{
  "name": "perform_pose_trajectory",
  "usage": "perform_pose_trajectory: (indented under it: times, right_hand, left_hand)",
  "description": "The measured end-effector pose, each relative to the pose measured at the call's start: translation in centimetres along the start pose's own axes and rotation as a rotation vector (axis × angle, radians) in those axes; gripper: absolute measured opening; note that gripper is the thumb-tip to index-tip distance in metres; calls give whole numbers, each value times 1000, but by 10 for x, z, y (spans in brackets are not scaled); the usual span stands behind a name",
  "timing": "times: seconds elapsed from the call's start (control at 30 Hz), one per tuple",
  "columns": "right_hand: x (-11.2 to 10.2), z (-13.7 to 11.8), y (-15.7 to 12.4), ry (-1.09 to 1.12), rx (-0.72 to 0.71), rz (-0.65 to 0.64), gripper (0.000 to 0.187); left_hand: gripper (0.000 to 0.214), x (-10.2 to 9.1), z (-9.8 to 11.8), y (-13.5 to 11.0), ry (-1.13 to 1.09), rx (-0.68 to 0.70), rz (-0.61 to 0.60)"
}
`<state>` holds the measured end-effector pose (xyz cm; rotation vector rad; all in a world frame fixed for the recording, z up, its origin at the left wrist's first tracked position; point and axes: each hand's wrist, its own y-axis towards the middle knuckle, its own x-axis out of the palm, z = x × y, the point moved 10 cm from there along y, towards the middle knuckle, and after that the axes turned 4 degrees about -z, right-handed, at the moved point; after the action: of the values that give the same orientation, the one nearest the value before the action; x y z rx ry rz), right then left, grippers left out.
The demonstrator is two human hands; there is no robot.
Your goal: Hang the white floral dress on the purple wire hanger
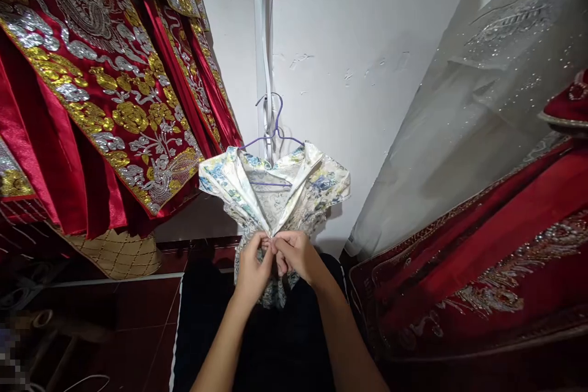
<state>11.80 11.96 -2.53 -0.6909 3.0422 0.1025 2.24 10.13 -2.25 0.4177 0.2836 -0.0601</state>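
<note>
A short-sleeved floral dress (321, 187), white with blue, yellow and green print, hangs in front of me on a purple wire hanger (278, 111). Its collar lies open in a deep V. At the bottom of that V my left hand (255, 263) pinches the front edge of the cloth. My right hand (294, 254) meets it there, thumb and forefinger closed on the other front edge. The fingertips of both hands touch. Whether a button or other fastener sits between them is hidden. Below, the skirt part falls between my forearms.
Red garments with gold and silver embroidery (131, 113) hang at the left. To the right are a sheer white sparkling fabric (459, 104) and a red beaded garment (505, 263). Behind the hanger stands a white wall (349, 30) with a pale vertical strap (264, 30). Dark red tiles (142, 312) cover the floor.
</note>
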Motion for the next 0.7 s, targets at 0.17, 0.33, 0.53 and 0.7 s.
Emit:
perform_pose_trajectory:
  times: [0.17, 0.33, 0.53, 0.7]
  right_hand:
    - [-44, -68, 24, 67, -124, 131, 20]
    - [-79, -160, 49, 154, -361, 262, 17]
    - [-55, -188, 24, -40, -498, 276, 19]
    - [-49, -173, 29, -136, -484, 258, 20]
  left_hand:
    - [16, 15, 17, 9, 244, 87, -116]
    - [16, 25, 3, 1, 384, 104, -175]
    - [25, -15, 69, 43, 241, 288, -117]
    - [21, -60, 156, 97, 311, 544, 131]
